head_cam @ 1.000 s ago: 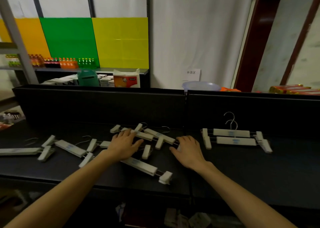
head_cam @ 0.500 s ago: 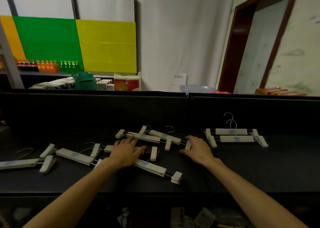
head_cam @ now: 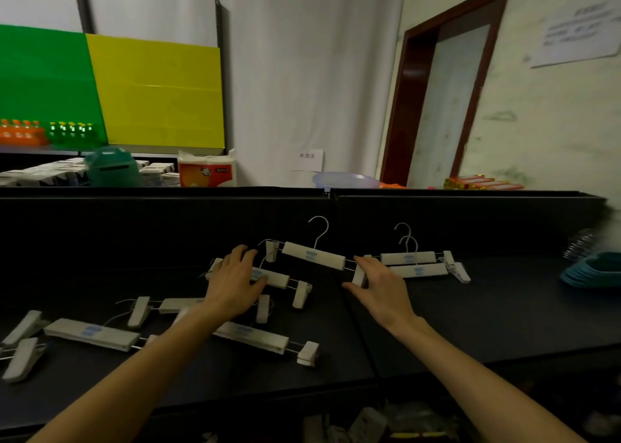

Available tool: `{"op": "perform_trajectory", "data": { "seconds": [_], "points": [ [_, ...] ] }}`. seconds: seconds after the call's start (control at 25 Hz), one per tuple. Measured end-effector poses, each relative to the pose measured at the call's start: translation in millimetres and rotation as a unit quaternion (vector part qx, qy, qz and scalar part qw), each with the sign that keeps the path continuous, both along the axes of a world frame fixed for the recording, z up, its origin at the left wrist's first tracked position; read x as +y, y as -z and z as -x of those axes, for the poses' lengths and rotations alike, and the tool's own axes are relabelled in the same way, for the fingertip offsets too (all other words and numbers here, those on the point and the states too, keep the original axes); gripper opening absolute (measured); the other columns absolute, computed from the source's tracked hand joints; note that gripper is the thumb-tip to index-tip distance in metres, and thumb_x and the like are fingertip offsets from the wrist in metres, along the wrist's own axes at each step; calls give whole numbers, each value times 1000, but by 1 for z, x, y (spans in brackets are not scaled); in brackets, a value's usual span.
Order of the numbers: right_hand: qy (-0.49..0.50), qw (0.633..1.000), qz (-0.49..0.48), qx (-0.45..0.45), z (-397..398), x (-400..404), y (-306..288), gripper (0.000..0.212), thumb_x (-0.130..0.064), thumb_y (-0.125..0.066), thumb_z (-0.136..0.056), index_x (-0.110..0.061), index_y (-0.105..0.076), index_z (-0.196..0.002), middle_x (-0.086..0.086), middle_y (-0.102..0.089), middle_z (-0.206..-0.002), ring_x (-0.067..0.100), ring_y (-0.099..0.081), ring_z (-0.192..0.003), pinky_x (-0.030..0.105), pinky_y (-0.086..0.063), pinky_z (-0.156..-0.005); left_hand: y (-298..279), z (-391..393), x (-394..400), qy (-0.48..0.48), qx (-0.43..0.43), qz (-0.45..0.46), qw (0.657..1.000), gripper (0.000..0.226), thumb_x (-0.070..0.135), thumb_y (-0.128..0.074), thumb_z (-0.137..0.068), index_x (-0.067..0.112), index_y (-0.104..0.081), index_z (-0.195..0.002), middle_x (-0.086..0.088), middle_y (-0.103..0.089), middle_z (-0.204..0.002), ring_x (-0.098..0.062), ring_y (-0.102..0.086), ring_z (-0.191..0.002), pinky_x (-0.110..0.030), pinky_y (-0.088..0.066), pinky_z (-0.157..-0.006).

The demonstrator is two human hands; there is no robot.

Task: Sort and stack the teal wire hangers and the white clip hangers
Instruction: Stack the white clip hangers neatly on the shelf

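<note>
- Pinching the right clip of one white clip hanger, centre frame: right hand, fingers closed.
- Lifted off the loose pile just now, nearing the two-hanger stack at right.
- Spread flat on another loose hanger: left hand.
- Likely third onto it; teal wire hangers at right edge.

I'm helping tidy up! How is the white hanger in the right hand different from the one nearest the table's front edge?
The held hanger has one end clip pinched by the right hand; no hand holds the front hanger. The held hanger's hook stands up in plain sight; the front hanger's hook is hidden. The held hanger sits farther back, the front hanger near the table edge. Both are white with blue labels.
</note>
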State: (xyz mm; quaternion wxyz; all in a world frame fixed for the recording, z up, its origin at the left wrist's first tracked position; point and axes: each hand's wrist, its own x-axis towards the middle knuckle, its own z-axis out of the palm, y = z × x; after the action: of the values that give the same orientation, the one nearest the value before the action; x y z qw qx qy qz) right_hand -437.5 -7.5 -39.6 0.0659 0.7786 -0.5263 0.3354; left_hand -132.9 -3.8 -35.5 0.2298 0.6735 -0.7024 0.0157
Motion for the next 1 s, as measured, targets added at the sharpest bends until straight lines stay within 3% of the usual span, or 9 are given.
{"op": "perform_trajectory", "data": {
  "seconds": [0.24,0.48,0.76,1.0],
  "points": [
    [41,997,65,16,34,-5,7,63,-34,-84,-76,-13,-62,-131,3,-66,-128,18,-63,-117,25,-45,-96,0,53,-22,50,-20,-105,993,63,44,-54,-98,21,-33,-153,-4,-39,-155,-21,-45,-137,-40,-44,-109],
    [20,995,85,40,53,-26,9,62,-32,-85,-75,-15,-63,-129,3,-67,-124,17,-65,-111,30,-58,-85,-3,58,-31,25,-77,-124,989,60,51,-49,-98,26,-36,-151,-4,-32,-153,-23,-37,-139,-40,-42,-110],
    [-11,993,90,72,41,-34,23,62,-33,-84,-75,-15,-61,-130,4,-65,-126,19,-64,-112,34,-59,-87,3,36,-23,32,54,-168,984,49,50,-58,-94,25,-47,-134,0,-50,-135,-14,-52,-116,-33,-48,-99],
    [-11,996,74,38,40,-29,28,61,-33,-81,-79,-16,-59,-133,3,-63,-129,17,-64,-113,34,-57,-90,6,18,-18,4,36,-156,987,46,53,-58,-94,24,-50,-129,0,-52,-128,-14,-53,-110,-33,-49,-95]
  ]
}}
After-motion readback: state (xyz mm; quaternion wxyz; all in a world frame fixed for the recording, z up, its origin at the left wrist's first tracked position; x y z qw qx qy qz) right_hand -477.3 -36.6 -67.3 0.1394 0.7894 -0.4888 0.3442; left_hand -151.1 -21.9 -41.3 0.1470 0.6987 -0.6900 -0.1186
